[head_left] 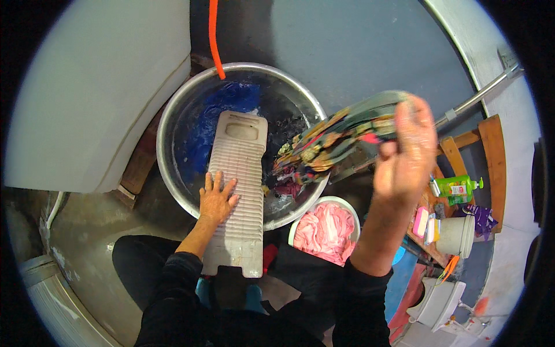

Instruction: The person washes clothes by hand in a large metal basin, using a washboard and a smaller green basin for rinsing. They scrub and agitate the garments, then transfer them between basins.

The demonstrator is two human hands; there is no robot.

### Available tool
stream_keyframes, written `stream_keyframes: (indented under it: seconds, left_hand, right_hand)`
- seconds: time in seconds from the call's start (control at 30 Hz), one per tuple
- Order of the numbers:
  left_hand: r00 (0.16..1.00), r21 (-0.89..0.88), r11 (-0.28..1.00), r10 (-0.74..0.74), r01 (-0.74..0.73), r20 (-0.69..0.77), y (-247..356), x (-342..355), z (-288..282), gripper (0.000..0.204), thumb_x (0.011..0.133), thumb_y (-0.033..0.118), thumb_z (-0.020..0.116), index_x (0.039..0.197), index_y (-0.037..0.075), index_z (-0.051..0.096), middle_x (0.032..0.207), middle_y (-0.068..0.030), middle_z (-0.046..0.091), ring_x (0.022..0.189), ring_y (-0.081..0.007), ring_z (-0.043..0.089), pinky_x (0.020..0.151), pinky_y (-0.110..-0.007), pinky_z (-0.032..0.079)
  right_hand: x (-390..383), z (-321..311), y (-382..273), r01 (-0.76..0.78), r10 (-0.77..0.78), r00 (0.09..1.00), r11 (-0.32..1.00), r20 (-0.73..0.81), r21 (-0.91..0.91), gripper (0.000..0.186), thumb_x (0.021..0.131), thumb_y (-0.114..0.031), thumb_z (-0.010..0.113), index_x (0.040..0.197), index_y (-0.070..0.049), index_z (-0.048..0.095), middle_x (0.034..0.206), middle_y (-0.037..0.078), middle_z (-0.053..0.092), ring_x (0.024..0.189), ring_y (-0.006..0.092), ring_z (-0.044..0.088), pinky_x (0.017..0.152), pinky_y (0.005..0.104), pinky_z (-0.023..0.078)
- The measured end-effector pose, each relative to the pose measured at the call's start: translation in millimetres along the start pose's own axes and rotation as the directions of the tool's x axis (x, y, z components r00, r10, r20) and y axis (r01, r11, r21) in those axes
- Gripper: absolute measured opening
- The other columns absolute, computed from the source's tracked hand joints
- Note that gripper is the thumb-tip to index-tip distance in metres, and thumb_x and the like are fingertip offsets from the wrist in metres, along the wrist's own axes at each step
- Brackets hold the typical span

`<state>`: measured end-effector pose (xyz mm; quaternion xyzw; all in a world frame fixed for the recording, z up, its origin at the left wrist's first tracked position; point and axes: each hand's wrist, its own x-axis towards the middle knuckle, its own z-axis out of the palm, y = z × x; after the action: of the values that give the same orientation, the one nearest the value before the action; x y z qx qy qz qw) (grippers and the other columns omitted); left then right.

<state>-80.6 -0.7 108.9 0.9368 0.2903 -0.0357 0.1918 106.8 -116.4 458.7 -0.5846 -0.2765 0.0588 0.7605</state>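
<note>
My left hand (pixel 217 199) lies flat with spread fingers on the ridged washboard (pixel 240 173). The washboard leans over the near rim of a large metal basin (pixel 163 151), its upper end inside. Raised to the right of the basin, my right hand (pixel 409 139) grips a wet, patterned, multicoloured cloth garment (pixel 341 136). The garment slants down over the right rim, its lower end reaching into the basin. Blue cloth (pixel 228 104) lies in the water at the basin's left side, and darker fabric shows to the right of the board.
An orange hose (pixel 214 37) hangs over the far rim. A white tub holding pink cloth (pixel 325 230) stands right of the basin. A green pump bottle (pixel 457 186), soap boxes and a grey bucket (pixel 457 234) are at the right. A large white appliance-like body (pixel 98 87) stands left.
</note>
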Motion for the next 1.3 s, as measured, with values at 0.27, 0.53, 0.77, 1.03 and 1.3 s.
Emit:
stream_keyframes:
  seconds: [0.27, 0.53, 0.77, 1.03, 1.3]
  left_hand:
    - [1.000, -0.024, 1.000, 0.001, -0.002, -0.026, 3, 1, -1, 0.049, 0.087, 0.049, 0.049, 0.132, 0.029, 0.046, 0.148, -0.0135, 0.023, 0.136, -0.0402, 0.018, 0.098, -0.057, 0.032]
    - [1.000, -0.058, 0.998, -0.018, 0.019, 0.020, -2, 2, -12, 0.050, 0.088, 0.048, 0.047, 0.133, 0.028, 0.045, 0.149, -0.0143, 0.021, 0.136, -0.0410, 0.016, 0.100, -0.058, 0.029]
    - [1.000, -0.096, 0.995, 0.014, -0.015, -0.007, 10, 6, -8, 0.043, 0.085, 0.042, 0.051, 0.121, 0.021, 0.059, 0.147, -0.0158, 0.026, 0.136, -0.0415, 0.017, 0.097, -0.056, 0.031]
    - [0.971, -0.547, 0.837, -0.109, -0.027, -0.214, -19, 18, -1, 0.014, 0.073, 0.012, 0.060, 0.085, 0.005, 0.062, 0.097, -0.0142, 0.061, 0.099, -0.0325, 0.056, 0.083, -0.043, 0.041]
    - [0.914, -0.294, 0.908, 0.184, -0.299, -0.361, 0, 46, -7, 0.013, 0.082, 0.018, 0.057, 0.088, 0.007, 0.060, 0.082, -0.0144, 0.055, 0.083, -0.0328, 0.052, 0.073, -0.044, 0.038]
  right_hand:
    - [58, -22, -133, 0.083, -0.266, 0.902, 0.880, 0.341, 0.468, 0.020, 0.089, -0.005, 0.047, 0.100, 0.008, 0.057, 0.088, 0.018, 0.063, 0.076, 0.0269, 0.061, 0.079, 0.0415, 0.051]
    - [8, 20, -60, 0.031, -0.181, 0.876, 0.946, 0.448, 0.321, 0.025, 0.089, -0.008, 0.048, 0.112, 0.002, 0.053, 0.100, 0.014, 0.058, 0.082, 0.0182, 0.057, 0.063, 0.0270, 0.048]
    - [-75, 11, 170, -0.542, 0.591, 0.723, 0.806, 0.358, -0.238, 0.022, 0.081, -0.017, 0.067, 0.095, -0.002, 0.058, 0.085, 0.006, 0.060, 0.069, 0.0113, 0.057, 0.056, 0.0244, 0.048]
    - [-103, 9, 323, -0.071, 0.459, 0.865, 0.509, 0.201, -0.858, 0.050, 0.082, -0.037, 0.060, 0.120, -0.005, 0.054, 0.110, 0.018, 0.056, 0.110, 0.0341, 0.050, 0.092, 0.0407, 0.040]
    - [-178, 5, 323, 0.146, 0.223, 0.889, 0.689, 0.399, -0.710, 0.009, 0.084, -0.011, 0.048, 0.085, -0.004, 0.053, 0.088, 0.015, 0.053, 0.087, 0.0347, 0.049, 0.077, 0.0477, 0.037]
